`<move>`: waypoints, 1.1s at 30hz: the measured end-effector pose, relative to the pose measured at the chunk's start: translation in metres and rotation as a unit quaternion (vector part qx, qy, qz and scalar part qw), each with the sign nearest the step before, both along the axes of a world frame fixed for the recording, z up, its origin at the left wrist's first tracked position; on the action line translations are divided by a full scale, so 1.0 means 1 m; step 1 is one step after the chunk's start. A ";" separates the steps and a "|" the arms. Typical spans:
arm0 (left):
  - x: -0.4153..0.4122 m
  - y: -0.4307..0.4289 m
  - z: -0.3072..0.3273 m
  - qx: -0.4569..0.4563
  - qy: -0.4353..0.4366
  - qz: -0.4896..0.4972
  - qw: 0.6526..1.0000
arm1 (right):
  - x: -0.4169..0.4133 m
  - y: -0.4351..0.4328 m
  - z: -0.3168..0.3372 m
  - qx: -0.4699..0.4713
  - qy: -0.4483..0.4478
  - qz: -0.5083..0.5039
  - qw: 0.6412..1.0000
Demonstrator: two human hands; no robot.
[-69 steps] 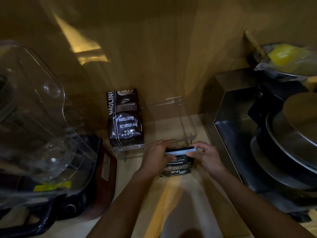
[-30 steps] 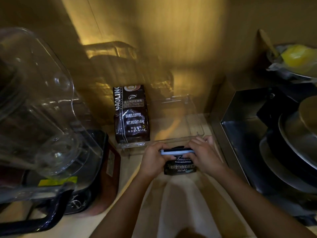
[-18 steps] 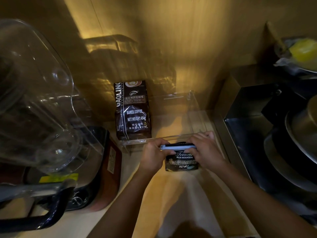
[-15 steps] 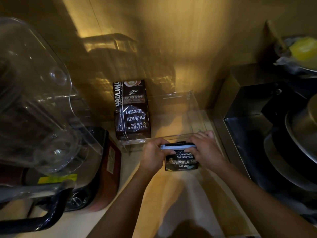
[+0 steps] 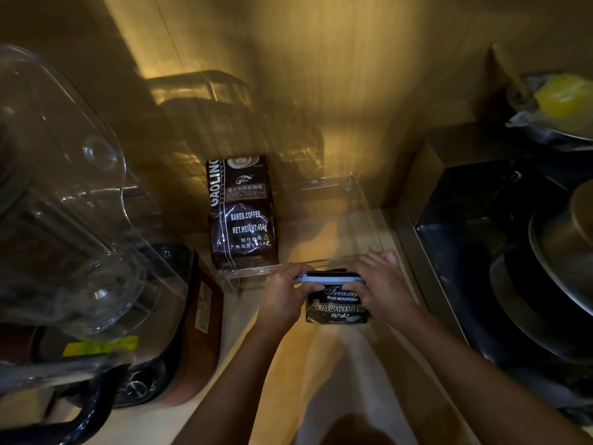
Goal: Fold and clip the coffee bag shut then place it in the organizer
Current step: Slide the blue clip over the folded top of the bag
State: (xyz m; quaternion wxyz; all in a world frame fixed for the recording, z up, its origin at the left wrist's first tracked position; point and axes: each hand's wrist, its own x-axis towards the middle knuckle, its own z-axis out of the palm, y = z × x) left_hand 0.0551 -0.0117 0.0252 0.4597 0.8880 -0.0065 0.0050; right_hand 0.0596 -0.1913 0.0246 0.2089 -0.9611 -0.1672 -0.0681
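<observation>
A small black foil coffee bag with white "Blue Mountain" lettering point(image 5: 335, 308) is standing on the pale wooden counter point(image 5: 337, 374), just right of the frame's centre and slightly below it. A long pale blue plastic sealing clip point(image 5: 330, 278) is lying across its folded top. The left hand point(image 5: 284, 297) is pinching the clip's left end, thumb in front and fingers curled over the top. The right hand point(image 5: 382, 292) is pinching the right end and the bag's upper corner in the same way.

Compared with a couple of seconds ago, little has changed: the bag is sitting in the same spot, both hands are still gripping the clip's ends, and only the camera has drifted. This suggests the clip is being pressed closed or checked, so the folding looks finished and the clipping almost finished.

Just above the hands, the near wall of a clear acrylic rectangular organizer point(image 5: 362, 216) is almost touching the fingertips. Its right half is vacant; a taller dark brown coffee bag marked "Baked Coffee" point(image 5: 242, 216) is standing in its left half. The placing step is not yet done.

A large clear blender jug point(image 5: 64, 194) is filling the left of the frame, and stacked metal pans point(image 5: 558, 252) are sitting at the right edge.
</observation>
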 end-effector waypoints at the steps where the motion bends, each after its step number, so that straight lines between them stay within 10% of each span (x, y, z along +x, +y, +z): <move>1: 0.000 0.000 0.000 0.004 -0.002 -0.005 1.000 | 0.000 0.000 0.000 0.003 -0.002 0.000 1.000; 16: -0.014 0.001 -0.012 -0.193 0.077 0.110 0.972 | -0.004 -0.008 -0.014 0.153 0.069 -0.051 0.984; 24: -0.026 -0.013 -0.026 -0.285 0.115 0.139 0.941 | -0.032 -0.009 -0.038 0.430 0.150 -0.240 0.857; 33: -0.027 -0.010 -0.027 -0.263 0.101 0.128 0.951 | -0.028 -0.016 -0.036 0.412 0.212 -0.168 0.870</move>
